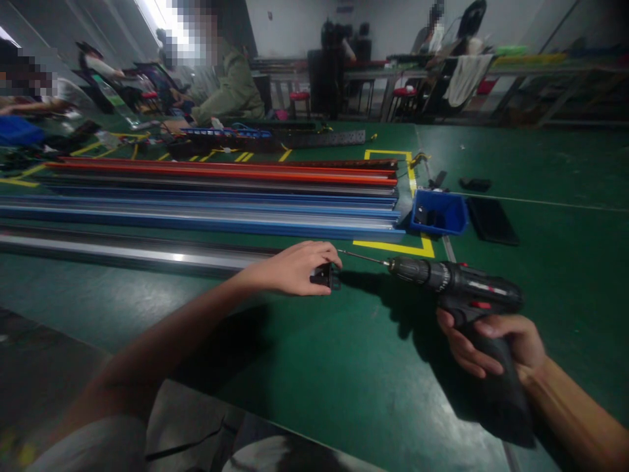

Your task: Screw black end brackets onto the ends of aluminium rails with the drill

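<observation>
A long dark metal profile (177, 257) lies across the green table (314, 347), its right end under my left hand (307, 267). The fingers of that hand are wrapped round a small black end piece (322, 275) at the profile's end. My right hand (491, 347) grips the handle of a black cordless drill (457, 282) at the right. The drill's long thin bit (363, 257) points left, its tip close to the fingertips of my left hand; whether it touches anything is too small to tell.
Beyond the profile lie blue profiles (206, 216) and orange profiles (226, 169). A blue bin (439, 213) with small black parts stands right of them, beside a flat black object (491, 221). A person in a green sleeve (236, 85) sits across the table.
</observation>
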Demonstrator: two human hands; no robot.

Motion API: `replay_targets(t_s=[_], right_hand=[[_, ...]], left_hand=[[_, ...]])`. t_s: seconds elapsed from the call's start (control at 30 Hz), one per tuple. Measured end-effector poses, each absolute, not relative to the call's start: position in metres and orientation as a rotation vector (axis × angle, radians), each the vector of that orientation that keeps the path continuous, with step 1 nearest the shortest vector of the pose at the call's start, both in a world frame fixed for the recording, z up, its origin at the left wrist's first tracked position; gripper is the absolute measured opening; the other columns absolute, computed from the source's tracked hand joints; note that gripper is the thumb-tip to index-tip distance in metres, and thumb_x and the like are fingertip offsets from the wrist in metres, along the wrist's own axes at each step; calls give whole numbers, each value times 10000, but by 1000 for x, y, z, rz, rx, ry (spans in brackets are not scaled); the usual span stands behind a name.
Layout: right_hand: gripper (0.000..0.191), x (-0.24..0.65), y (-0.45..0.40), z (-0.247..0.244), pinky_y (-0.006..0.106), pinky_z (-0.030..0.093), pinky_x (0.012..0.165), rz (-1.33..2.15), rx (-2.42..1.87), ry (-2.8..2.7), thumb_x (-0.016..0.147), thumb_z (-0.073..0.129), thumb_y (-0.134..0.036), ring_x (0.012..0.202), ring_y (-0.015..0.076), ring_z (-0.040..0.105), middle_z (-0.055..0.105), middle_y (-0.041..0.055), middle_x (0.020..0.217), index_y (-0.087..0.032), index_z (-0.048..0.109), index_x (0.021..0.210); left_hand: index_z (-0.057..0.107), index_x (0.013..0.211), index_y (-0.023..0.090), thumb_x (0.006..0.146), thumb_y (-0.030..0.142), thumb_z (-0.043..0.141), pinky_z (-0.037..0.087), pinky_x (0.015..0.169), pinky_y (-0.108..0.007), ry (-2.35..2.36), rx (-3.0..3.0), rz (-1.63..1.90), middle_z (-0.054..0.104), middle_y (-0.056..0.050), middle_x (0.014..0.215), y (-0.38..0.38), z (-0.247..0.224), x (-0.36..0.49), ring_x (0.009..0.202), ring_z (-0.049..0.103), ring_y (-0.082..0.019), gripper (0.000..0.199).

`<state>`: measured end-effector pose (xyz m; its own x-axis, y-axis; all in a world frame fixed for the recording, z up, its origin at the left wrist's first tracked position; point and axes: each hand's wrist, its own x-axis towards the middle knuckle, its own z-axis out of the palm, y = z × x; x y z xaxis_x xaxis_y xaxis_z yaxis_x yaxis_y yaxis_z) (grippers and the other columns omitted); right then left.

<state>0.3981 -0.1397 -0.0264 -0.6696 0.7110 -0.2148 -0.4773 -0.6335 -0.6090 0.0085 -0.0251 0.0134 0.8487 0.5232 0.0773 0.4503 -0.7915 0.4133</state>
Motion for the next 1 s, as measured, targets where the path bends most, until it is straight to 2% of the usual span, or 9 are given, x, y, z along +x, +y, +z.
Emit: replay_targets(t_s=[0.13,0.3,0.5,0.77,1.0], right_hand=[[310,400,-140,-27,265,537,500,2278,-646,-679,805,688,-219,367,74,488,697,85,749,-103,768,1081],[301,402,-139,-23,282,522,481,2260,-695,-705,794,684,-216,352,83,472,686,82,738,-108,763,1064],[319,407,-136,-20,280,551,516,2216,-702,-724,805,689,-203,395,95,541,694,77,748,-95,761,1097],[319,408,-134,-21,284,574,524,2221,-727,-676,809,692,-183,409,101,555,622,20,690,-78,759,1102],[341,415,-131,-21,276,586,555,2261,-682,-731,818,691,-198,434,90,564,608,8,708,-72,748,1131]], left_hand=[[689,1177,213,874,488,736,475,1011,-380,775,2653,278,622,-114,1346,-26,12,9,1179,638,-276,412],[673,1112,220,877,453,710,464,819,-308,831,2669,226,694,-51,1098,-27,13,11,978,664,-218,333],[652,1162,206,864,436,711,471,884,-323,839,2651,233,695,-70,1236,-27,13,10,1086,669,-242,380],[640,1103,223,834,392,721,442,791,-298,848,2614,224,686,-37,1107,-27,14,11,961,651,-206,327],[640,1129,214,838,396,712,451,813,-304,843,2620,230,678,-43,1124,-25,13,10,973,648,-207,351]])
